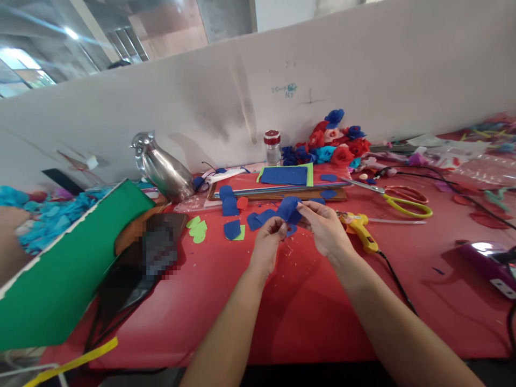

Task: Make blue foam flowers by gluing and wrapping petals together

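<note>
Both my hands meet over the middle of the red table (306,301). My right hand (324,226) pinches a folded blue paper petal (289,208) between thumb and fingers. My left hand (268,242) is closed just below and left of it, fingertips pinching the lower edge of the same blue piece. More blue cut-out petals (230,206) lie on the table just beyond my hands, with green leaf shapes (198,230) to their left.
A yellow glue gun (360,228) lies right of my hands, yellow-handled scissors (397,200) beyond it. A metal jug (165,169), a small jar (273,146), finished paper flowers (334,145), a green sheet (72,269) and a purple device (489,263) surround the work area.
</note>
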